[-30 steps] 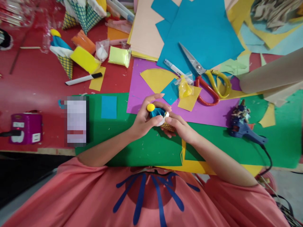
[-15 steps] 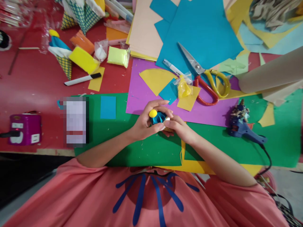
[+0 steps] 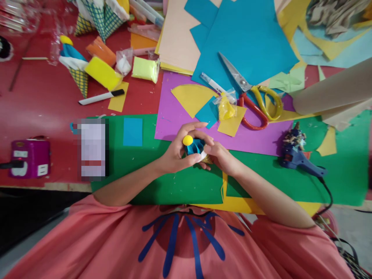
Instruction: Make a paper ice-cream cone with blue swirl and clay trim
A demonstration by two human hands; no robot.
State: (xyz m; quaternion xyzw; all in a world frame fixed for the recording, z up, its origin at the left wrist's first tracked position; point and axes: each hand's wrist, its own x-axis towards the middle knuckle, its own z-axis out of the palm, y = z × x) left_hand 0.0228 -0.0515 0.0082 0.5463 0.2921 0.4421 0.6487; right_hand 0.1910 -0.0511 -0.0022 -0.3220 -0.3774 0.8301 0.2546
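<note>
Near the front edge of the tabletop, over the green sheet [image 3: 162,186] — a small paper cone craft [image 3: 195,148] with blue ruffle and yellow ball on top, gripped from both sides. Left hand [image 3: 177,151] curled around its blue part, right hand [image 3: 219,157] pinching its patterned lower end. Further back on the purple sheet [image 3: 261,137] — scissors [image 3: 252,97]; toward the right edge, a blue glue gun [image 3: 296,155].

Both forearms reach forward and angle inward so the hands meet at the middle. The left hand [image 3: 177,151] is cupped, thumb low and fingers curled over the top. The right hand [image 3: 222,158] faces it, fingertips pinched and touching the left hand's fingers.
</note>
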